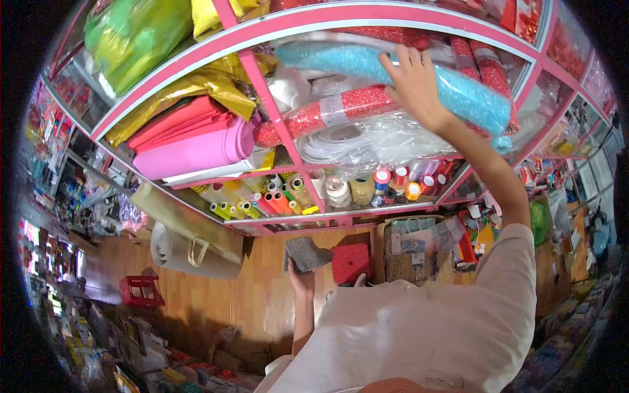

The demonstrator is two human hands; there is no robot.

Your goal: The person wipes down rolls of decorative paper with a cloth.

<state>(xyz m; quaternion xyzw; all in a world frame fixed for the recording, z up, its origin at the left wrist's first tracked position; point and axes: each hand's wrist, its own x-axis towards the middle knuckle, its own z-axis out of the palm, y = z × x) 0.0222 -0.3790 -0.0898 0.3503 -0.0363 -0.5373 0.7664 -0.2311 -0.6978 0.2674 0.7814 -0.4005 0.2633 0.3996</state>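
Looks like a craft supply shop: pink shelves crammed with glitter rolls, ribbon spools, and packed merchandise racks far left.

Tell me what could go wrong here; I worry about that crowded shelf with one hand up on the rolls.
1. The right hand presses on the blue glitter roll, stacked loosely on a red glitter roll; pulling it may drag neighbours off the pink shelf.
2. The left hand holds a grey cloth, so probably cannot catch anything.
3. Ribbon spools below could be knocked down.
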